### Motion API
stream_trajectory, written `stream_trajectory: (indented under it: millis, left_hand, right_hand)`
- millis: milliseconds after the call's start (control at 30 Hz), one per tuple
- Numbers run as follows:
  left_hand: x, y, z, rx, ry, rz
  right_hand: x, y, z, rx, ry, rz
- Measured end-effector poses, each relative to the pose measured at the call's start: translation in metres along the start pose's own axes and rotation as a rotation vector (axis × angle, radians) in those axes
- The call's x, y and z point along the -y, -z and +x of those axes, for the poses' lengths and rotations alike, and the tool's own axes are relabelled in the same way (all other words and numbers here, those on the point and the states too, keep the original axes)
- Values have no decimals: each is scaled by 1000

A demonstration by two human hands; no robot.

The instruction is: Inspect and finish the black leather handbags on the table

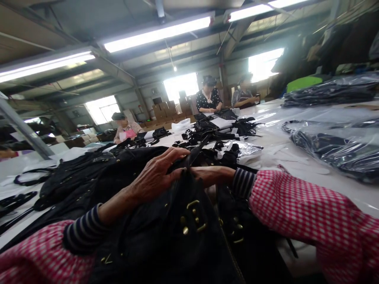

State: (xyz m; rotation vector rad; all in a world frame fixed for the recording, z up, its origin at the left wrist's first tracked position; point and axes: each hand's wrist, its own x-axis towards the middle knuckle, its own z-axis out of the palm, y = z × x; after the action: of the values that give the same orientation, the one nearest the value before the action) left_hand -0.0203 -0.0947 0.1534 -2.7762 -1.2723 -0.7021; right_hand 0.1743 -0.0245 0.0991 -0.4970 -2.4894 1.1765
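A black bag (166, 232) with gold-coloured buckles and studs stands upright close in front of me. My left hand (158, 171) grips its top edge, thumb on the near side and fingers over the far side, beside a dark strap (197, 152). From the right, my right hand (211, 174) reaches in behind that strap and touches the bag's top; its fingers are hidden. More black bags (74, 179) lie in a heap to the left. Both forearms wear red-and-white checked sleeves with striped cuffs.
Black straps and small parts (207, 132) are piled further along the white table (269, 148). Dark items in clear plastic (340, 144) lie at the right, near a green object (304, 83). Several people sit beyond the table, with cardboard boxes (166, 110) behind them.
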Motion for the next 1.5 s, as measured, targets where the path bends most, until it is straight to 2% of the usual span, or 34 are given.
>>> stream_trajectory:
  millis: [67, 133, 167, 233, 300, 333, 367, 433, 500, 600, 700, 800, 900, 1133, 1200, 1367, 1500]
  left_hand:
    - [13, -22, -11, 125, 64, 4]
    - [25, -44, -22, 291, 73, 64]
    - [30, -51, -25, 351, 66, 98]
    - [35, -55, -22, 406, 35, 155]
    - [33, -45, -6, 429, -7, 182]
    - [31, -37, 7, 416, -2, 185]
    - [29, -29, 23, 383, 27, 189]
    - [26, -20, 61, 269, 167, 225]
    - [29, -26, 99, 174, 336, 291]
    - [45, -59, 146, 180, 505, 307]
    - [62, -96, 171, 184, 633, 254]
    - [76, -115, 176, 155, 726, 211]
    - [84, -121, 175, 119, 770, 199]
    - [86, -134, 173, 42, 759, 212]
    - [87, -135, 172, 40, 754, 202]
    - [90, -134, 171, 57, 749, 181]
    - [90, -135, 170, 53, 720, 184]
  right_hand:
    - [-4, 5, -20, 30, -52, 137]
    - [-15, 14, -44, -11, -165, 298]
    - [-22, 20, -56, -88, -228, 357]
    - [-39, 36, -72, -358, -336, 390]
    - [-54, 52, -77, -646, -385, 289]
    - [-60, 59, -74, -736, -395, 210]
    - [-65, 64, -69, -770, -396, 116]
    - [-71, 71, -51, -730, -372, -69]
    - [-74, 72, -31, -648, -347, -202]
    - [-79, 70, -6, -585, -319, -271]
    - [-84, 73, 5, -544, -296, -310]
    - [-83, 78, 3, -532, -302, -346]
    - [-76, 80, -4, -546, -315, -368]
    - [-56, 65, -32, -556, -274, -535]
    - [-55, 64, -36, -567, -303, -573]
    - [-55, 71, -29, -469, -424, -741]
    - [-64, 76, -12, -526, -486, -817]
